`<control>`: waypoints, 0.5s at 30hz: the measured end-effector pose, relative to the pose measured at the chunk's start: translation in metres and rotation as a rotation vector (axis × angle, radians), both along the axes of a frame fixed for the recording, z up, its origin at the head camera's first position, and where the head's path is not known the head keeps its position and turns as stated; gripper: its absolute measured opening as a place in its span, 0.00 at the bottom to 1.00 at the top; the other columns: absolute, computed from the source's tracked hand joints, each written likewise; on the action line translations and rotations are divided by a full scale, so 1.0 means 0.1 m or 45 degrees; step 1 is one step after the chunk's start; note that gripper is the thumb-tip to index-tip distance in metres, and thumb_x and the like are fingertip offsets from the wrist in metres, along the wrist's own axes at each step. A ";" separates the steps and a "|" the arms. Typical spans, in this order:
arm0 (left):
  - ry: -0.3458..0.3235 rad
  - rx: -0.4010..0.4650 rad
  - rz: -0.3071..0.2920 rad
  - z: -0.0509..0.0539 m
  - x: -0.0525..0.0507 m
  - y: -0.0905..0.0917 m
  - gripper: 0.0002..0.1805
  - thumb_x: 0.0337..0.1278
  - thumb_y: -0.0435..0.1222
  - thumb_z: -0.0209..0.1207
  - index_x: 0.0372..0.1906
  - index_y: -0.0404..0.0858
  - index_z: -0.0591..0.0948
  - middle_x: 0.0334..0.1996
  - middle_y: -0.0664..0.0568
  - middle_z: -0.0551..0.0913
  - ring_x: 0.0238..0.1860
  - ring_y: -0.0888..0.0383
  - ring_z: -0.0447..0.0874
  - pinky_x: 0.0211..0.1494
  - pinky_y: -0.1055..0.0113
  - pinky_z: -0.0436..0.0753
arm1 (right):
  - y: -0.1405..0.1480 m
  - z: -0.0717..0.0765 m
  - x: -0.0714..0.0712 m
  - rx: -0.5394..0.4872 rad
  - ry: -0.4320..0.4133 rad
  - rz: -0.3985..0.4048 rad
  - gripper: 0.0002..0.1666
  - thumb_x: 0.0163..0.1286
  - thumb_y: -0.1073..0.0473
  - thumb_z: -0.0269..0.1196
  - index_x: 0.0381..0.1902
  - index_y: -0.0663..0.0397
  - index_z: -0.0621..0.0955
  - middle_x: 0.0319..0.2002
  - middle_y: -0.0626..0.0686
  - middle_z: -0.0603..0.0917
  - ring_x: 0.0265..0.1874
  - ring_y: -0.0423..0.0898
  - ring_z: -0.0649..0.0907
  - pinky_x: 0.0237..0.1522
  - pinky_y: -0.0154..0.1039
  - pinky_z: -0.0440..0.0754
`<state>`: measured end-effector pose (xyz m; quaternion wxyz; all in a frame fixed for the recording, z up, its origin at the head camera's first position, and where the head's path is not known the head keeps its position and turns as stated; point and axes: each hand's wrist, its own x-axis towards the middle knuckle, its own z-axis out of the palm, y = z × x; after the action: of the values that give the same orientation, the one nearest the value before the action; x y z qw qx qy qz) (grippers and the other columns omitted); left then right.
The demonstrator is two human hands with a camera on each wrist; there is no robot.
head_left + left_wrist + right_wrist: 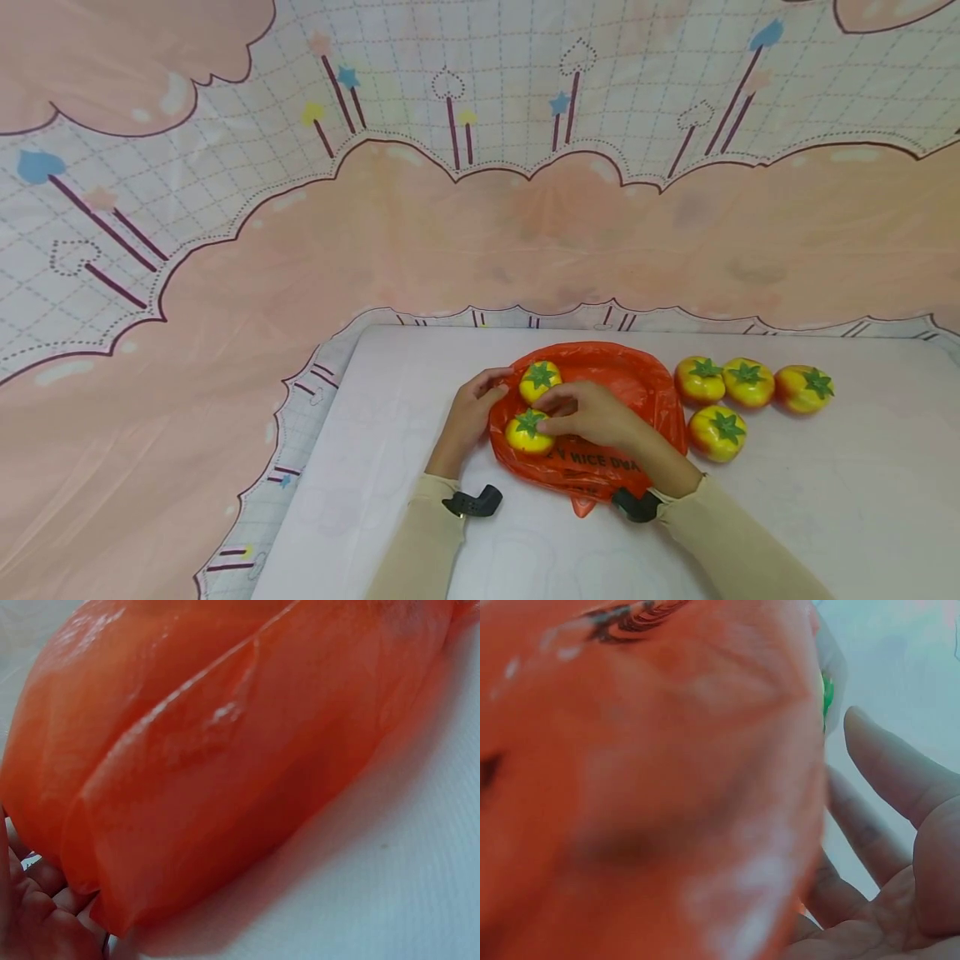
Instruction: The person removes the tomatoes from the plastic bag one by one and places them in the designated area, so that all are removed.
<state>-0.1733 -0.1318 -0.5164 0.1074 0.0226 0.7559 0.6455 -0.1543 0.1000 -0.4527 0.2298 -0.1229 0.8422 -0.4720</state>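
Note:
A red plastic bag (600, 475) with dark printed letters lies spread and slack on the table. On its left part rest two yellow toy tomatoes with green star-shaped leaves, an upper toy tomato (540, 377) and a lower toy tomato (525, 440). My left hand (471, 410) holds the bag's left edge, its fingers bent at the film in the left wrist view. My right hand (592, 414) reaches across the bag, thumb and fingers spread apart by the lower toy tomato's leaves. In the right wrist view the red film hides most of what the fingertips meet.
Right of the bag are more yellow-and-red toy tomatoes: three in a back row, the first toy tomato (700, 381), the middle toy tomato (747, 383) and the outer toy tomato (802, 389), and a nearer toy tomato (717, 433). A patterned cloth (480, 242) hangs behind the white table (825, 500).

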 end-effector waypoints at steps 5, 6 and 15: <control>-0.001 0.004 -0.002 0.00 0.01 -0.01 0.17 0.72 0.43 0.56 0.61 0.53 0.82 0.66 0.58 0.79 0.71 0.55 0.74 0.72 0.55 0.76 | -0.01 -0.04 -0.02 0.051 -0.024 0.010 0.22 0.59 0.44 0.75 0.51 0.40 0.88 0.50 0.45 0.88 0.50 0.45 0.83 0.55 0.47 0.86; 0.000 0.004 -0.003 0.00 0.01 -0.01 0.17 0.72 0.43 0.56 0.61 0.53 0.82 0.66 0.58 0.79 0.71 0.55 0.74 0.72 0.55 0.76 | -0.01 -0.05 -0.02 0.060 -0.036 0.014 0.23 0.59 0.43 0.75 0.52 0.39 0.88 0.50 0.45 0.88 0.51 0.46 0.83 0.56 0.49 0.86; 0.001 -0.005 -0.003 0.01 0.01 0.00 0.17 0.72 0.43 0.56 0.61 0.54 0.82 0.66 0.58 0.79 0.71 0.55 0.74 0.73 0.55 0.75 | 0.01 -0.07 -0.12 0.035 -0.166 0.107 0.26 0.62 0.43 0.73 0.57 0.43 0.86 0.54 0.48 0.86 0.56 0.48 0.81 0.60 0.52 0.83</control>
<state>-0.1726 -0.1320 -0.5149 0.1078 0.0236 0.7571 0.6439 -0.1658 0.1015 -0.4599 0.3055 -0.1240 0.8259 -0.4574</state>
